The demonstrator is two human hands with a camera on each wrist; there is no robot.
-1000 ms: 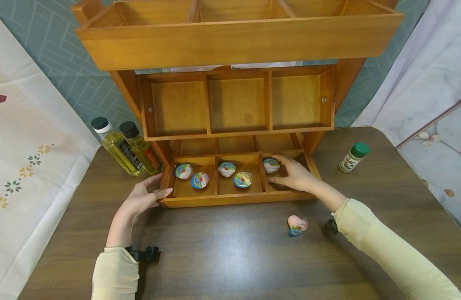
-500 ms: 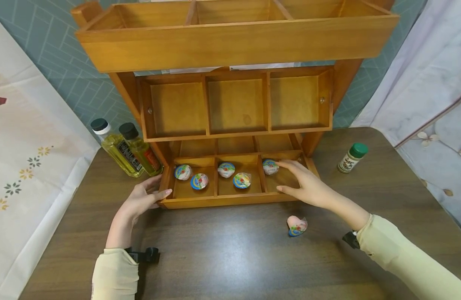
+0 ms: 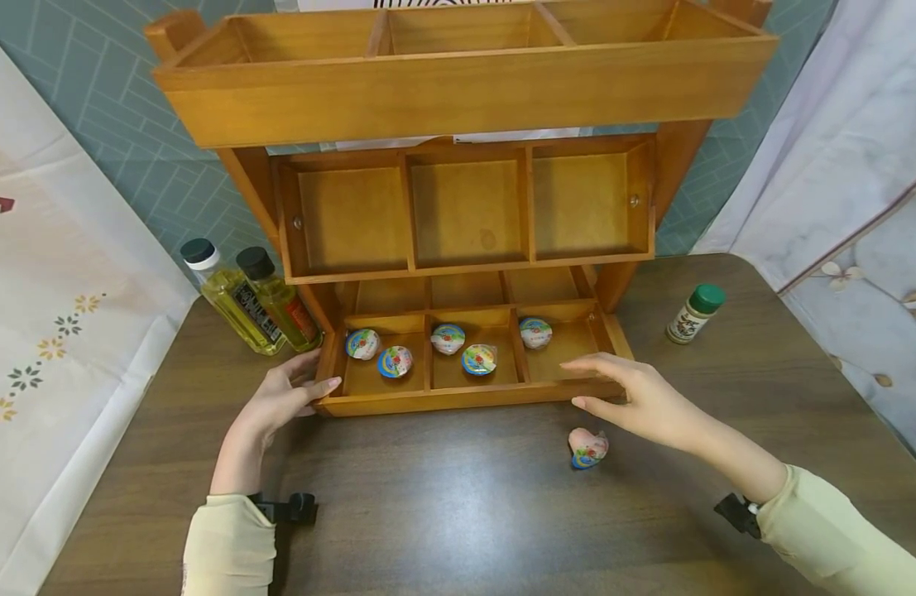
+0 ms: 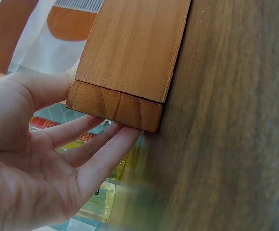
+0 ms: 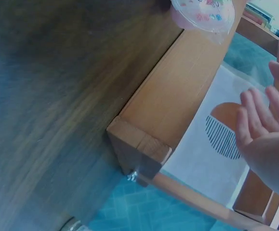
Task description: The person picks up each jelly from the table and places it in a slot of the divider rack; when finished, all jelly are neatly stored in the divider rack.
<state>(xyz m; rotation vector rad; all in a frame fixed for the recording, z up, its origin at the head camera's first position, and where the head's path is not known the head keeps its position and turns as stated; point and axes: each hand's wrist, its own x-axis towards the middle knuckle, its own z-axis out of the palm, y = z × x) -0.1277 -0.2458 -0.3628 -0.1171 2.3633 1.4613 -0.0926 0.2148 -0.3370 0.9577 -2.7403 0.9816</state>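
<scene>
The bottom tray (image 3: 458,401) of a wooden rack has three compartments. Two jelly cups with printed lids sit in the left one, a jelly cup (image 3: 362,343) being nearest its back corner. Another pair, including a yellow-lidded jelly cup (image 3: 479,359), lies in the middle. The right compartment holds a single jelly cup (image 3: 535,333). One more pink jelly cup (image 3: 587,448) lies tilted on the table in front. My left hand (image 3: 282,397) holds the tray's left front corner (image 4: 115,106) between thumb and fingers. Above the right front edge hovers my right hand (image 3: 647,406), fingers extended, nothing in it.
Overhead, the rack's tilted middle tray (image 3: 465,269) and top tray (image 3: 458,99) jut forward. Two oil bottles, one a black-capped bottle (image 3: 282,302), stand left of the rack. A green-capped seasoning jar (image 3: 694,314) stands at the right.
My right hand has let go of the jelly cup in the right compartment and drawn back toward the front right. My left hand has stayed at the tray corner.
</scene>
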